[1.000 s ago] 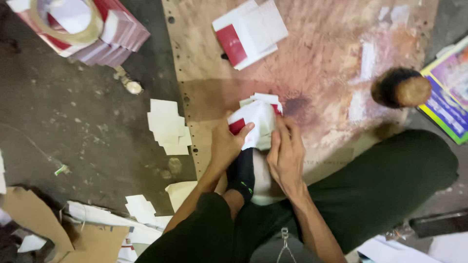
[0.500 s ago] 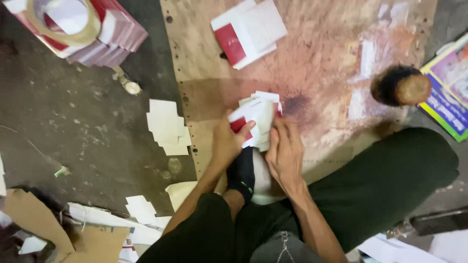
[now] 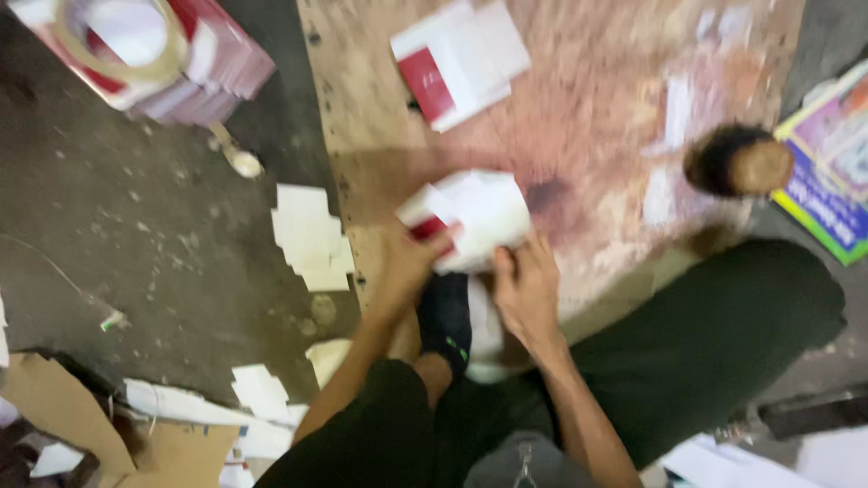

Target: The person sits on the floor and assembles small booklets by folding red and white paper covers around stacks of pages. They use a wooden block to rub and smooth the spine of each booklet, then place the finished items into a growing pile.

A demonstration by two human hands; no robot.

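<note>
Motion blur smears the white-and-red paper packet (image 3: 470, 221), so its folds are unreadable. The left hand (image 3: 409, 264) and right hand (image 3: 524, 287) both pinch its near edge, fingers curled closed, on the stained plywood board (image 3: 588, 99) laid over a dark concrete floor (image 3: 136, 217) littered with paper scraps (image 3: 309, 237)

free: bare board (image 3: 579, 117) at 12 o'clock of hands | blocked: cards (image 3: 459, 60) 11 o'clock, pot (image 3: 740, 161) 2 o'clock, paper stack (image 3: 310, 237) 9 o'clock

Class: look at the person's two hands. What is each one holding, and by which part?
Both hold the white and red folded card: the left hand at its lower left edge, the right hand at its lower right edge.
</note>
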